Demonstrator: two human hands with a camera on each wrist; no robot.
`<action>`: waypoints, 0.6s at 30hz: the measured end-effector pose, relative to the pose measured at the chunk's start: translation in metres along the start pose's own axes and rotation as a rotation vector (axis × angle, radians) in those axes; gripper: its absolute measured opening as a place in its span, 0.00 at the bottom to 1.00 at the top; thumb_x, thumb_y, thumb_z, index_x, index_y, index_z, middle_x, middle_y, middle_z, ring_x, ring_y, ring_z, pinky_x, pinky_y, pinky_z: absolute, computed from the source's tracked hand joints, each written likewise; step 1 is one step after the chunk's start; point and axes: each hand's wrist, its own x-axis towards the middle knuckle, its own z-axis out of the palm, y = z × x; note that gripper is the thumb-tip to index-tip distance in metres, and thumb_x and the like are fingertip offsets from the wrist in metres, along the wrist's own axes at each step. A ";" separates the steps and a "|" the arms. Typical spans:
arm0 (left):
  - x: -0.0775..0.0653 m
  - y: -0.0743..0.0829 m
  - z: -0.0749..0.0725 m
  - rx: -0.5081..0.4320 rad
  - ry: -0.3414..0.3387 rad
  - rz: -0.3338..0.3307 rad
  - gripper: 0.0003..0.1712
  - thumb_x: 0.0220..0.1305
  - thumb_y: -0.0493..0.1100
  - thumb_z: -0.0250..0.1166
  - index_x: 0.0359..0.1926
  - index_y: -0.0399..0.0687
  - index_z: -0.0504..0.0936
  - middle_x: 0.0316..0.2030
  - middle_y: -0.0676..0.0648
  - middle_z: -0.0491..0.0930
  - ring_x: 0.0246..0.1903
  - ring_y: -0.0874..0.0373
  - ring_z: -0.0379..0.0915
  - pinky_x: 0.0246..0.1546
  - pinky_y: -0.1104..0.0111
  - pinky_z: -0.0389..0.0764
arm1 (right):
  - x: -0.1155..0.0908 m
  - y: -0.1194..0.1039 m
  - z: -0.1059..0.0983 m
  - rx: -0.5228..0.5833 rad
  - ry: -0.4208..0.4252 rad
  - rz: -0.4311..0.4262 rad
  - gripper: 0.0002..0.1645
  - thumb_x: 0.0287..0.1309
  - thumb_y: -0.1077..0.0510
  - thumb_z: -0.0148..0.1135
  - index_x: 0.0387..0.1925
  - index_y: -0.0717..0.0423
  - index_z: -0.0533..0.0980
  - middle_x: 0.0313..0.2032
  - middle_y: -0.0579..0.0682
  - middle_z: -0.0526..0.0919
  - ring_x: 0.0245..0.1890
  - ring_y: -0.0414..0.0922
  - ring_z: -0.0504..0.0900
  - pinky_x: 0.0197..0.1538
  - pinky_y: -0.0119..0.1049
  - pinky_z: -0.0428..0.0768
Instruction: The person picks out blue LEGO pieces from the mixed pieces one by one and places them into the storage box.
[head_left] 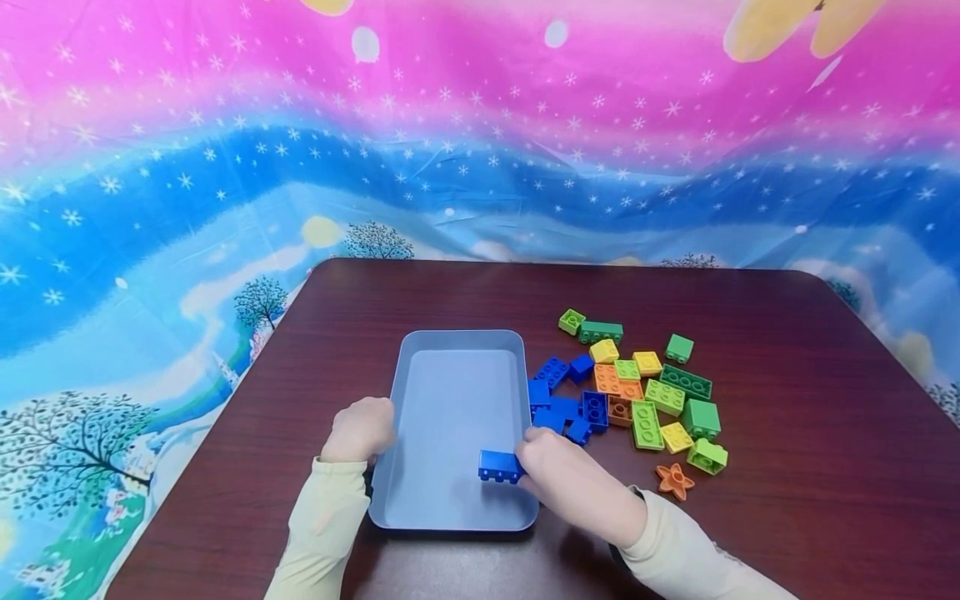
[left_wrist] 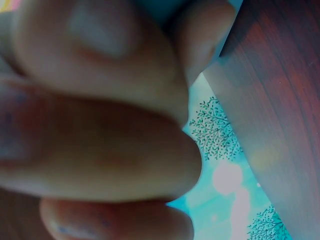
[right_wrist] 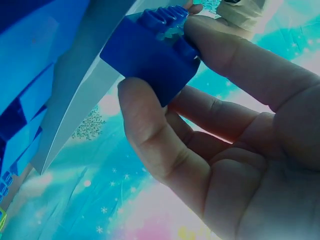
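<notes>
A shallow grey-blue tray (head_left: 461, 417) lies on the table. At its left rim my left hand (head_left: 362, 429) grips the edge with curled fingers. In the left wrist view, the curled fingers (left_wrist: 115, 150) fill most of the picture, and only a bit of the tray shows. Over the tray's front right part, my right hand (head_left: 573, 479) holds a blue toy brick (head_left: 498, 467), studs facing down. The right wrist view has thumb and fingertips pinching the blue brick (right_wrist: 150, 57) by its sides.
Right of the tray lie loose blue bricks (head_left: 552, 372), orange bricks (head_left: 607, 377), green bricks (head_left: 686, 382) and yellow bricks (head_left: 677, 437). An orange flower-shaped piece (head_left: 675, 481) sits nearest the front. Behind the dark wooden table (head_left: 450, 296) hangs a patterned cloth (head_left: 480, 183).
</notes>
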 end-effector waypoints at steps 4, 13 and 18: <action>0.000 0.000 0.000 -0.008 0.003 0.004 0.16 0.56 0.30 0.51 0.13 0.43 0.70 0.08 0.48 0.68 0.08 0.59 0.67 0.12 0.67 0.67 | 0.001 -0.002 0.002 -0.006 -0.011 -0.016 0.08 0.44 0.61 0.67 0.22 0.61 0.76 0.19 0.46 0.69 0.20 0.39 0.68 0.22 0.27 0.70; -0.001 0.000 -0.001 -0.012 0.005 0.008 0.16 0.55 0.30 0.51 0.12 0.43 0.69 0.08 0.48 0.68 0.08 0.59 0.67 0.11 0.68 0.66 | 0.004 -0.007 0.008 -0.004 -0.031 -0.039 0.07 0.45 0.61 0.66 0.21 0.60 0.75 0.18 0.45 0.68 0.20 0.39 0.69 0.20 0.27 0.68; 0.000 -0.001 0.000 -0.016 0.005 0.004 0.17 0.55 0.30 0.51 0.12 0.43 0.69 0.07 0.48 0.68 0.08 0.59 0.66 0.11 0.69 0.65 | 0.005 -0.010 0.011 -0.006 -0.047 -0.050 0.08 0.45 0.60 0.66 0.22 0.59 0.75 0.19 0.45 0.67 0.20 0.37 0.68 0.20 0.26 0.68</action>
